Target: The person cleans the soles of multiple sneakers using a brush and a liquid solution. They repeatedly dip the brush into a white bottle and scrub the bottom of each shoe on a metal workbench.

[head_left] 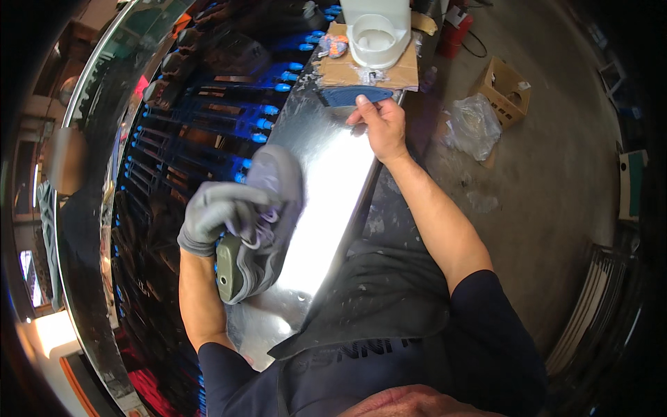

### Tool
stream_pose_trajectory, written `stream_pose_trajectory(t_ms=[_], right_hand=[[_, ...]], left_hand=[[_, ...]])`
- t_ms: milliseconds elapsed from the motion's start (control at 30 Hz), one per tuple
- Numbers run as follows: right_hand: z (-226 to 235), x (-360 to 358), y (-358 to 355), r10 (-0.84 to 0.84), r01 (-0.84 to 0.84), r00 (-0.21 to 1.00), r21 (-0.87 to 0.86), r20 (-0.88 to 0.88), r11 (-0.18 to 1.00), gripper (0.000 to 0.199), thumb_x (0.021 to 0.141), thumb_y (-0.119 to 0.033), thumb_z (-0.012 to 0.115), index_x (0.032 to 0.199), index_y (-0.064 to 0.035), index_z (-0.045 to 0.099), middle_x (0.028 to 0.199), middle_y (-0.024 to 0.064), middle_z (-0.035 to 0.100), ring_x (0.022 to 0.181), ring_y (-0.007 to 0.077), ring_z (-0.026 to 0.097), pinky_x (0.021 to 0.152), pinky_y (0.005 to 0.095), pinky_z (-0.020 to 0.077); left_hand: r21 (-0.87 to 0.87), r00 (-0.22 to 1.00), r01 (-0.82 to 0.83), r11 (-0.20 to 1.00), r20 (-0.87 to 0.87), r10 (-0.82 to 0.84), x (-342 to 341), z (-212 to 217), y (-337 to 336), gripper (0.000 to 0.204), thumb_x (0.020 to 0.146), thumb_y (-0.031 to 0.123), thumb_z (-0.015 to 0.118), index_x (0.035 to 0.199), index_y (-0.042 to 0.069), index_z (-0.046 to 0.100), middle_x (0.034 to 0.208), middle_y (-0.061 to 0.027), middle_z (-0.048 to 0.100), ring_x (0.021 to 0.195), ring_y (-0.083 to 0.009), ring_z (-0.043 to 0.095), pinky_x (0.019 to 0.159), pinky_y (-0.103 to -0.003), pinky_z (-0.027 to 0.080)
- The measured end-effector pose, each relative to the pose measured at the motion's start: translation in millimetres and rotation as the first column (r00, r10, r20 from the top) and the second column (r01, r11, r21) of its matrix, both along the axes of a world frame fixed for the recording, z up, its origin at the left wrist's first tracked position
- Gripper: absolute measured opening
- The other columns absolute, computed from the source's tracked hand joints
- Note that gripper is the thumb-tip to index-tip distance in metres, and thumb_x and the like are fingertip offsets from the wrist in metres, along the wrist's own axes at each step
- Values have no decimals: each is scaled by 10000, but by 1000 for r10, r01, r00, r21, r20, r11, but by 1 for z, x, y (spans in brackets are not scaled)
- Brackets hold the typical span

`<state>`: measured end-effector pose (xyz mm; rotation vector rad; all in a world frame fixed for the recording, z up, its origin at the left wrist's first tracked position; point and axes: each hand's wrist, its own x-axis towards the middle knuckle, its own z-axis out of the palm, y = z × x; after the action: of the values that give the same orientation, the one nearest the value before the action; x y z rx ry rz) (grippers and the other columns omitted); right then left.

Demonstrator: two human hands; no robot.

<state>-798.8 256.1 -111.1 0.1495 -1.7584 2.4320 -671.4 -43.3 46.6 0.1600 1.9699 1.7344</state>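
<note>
On the shiny metal bench (316,233), a grey-lavender shoe (274,170) lies with its toe pointing away from me. A dark green shoe last (229,267) shows at its heel opening. My left hand (219,212), in a grey glove, lies over the shoe's lacing. Its fingers are curled there, slightly blurred, next to the loose laces (262,231). Further off, my bare right hand (382,125) reaches to a blue flat piece (351,95) at the near edge of a cardboard sheet (333,71). Thumb and fingers pinch its near edge.
A white container with a round cup (375,42) stands on the cardboard beside an orange-and-purple bundle (333,46). Along the bench's left side runs a dark rack with blue-tipped rods (260,124). On the floor at right are a plastic bag (474,125) and an open cardboard box (504,90).
</note>
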Motion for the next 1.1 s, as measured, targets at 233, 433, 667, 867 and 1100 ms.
stream_pose_trajectory(t_ms=[233, 433, 667, 867, 1100], right_hand=[[-15, -7, 1, 1, -3, 999, -41, -41, 999, 265, 1031, -273, 673, 1034, -7, 678, 776, 56, 717, 696, 103, 658, 643, 251, 513], [-18, -6, 5, 69, -70, 998, -118, -14, 990, 266, 1044, -265, 656, 1036, 1, 670, 802, 75, 720, 719, 143, 692, 687, 281, 556], [-18, -5, 8, 133, -138, 990, -109, -56, 984, 276, 1048, -258, 648, 1007, 15, 651, 787, 85, 717, 724, 158, 697, 696, 295, 560], [-17, -8, 10, 122, -129, 990, -101, -68, 987, 258, 1054, -242, 637, 1014, 13, 645, 799, 90, 711, 697, 169, 689, 666, 308, 572], [7, -3, 12, 91, -70, 994, -295, 58, 953, 262, 1021, -208, 682, 1072, 47, 656, 900, 116, 714, 719, 177, 717, 637, 300, 612]], left_hand=[[-523, 768, 127, 843, -486, -417, 33, 39, 41, 550, 805, 228, 757, 1267, -61, 680, 920, -194, 750, 882, -357, 724, 915, -436, 542], [-549, 721, 29, 835, -568, -398, 83, 57, 142, 544, 872, 169, 713, 1349, -43, 563, 1104, -180, 677, 978, -357, 686, 832, -431, 550], [-894, 829, -441, 73, -437, -348, 49, -26, 114, 1016, 748, 518, 765, 1484, -84, 407, 1420, -261, 507, 1200, -423, 598, 1036, -459, 475], [-987, 995, -104, 126, -102, 20, 6, 2, 95, 1302, 628, 633, 812, 1574, -79, 270, 1328, -310, 607, 1237, -401, 618, 1053, -425, 482], [-564, 905, -397, 724, -370, 209, -1, 1, 31, 1188, 548, 429, 952, 1520, -32, 446, 1353, -167, 640, 1254, -252, 622, 1093, -376, 462]])
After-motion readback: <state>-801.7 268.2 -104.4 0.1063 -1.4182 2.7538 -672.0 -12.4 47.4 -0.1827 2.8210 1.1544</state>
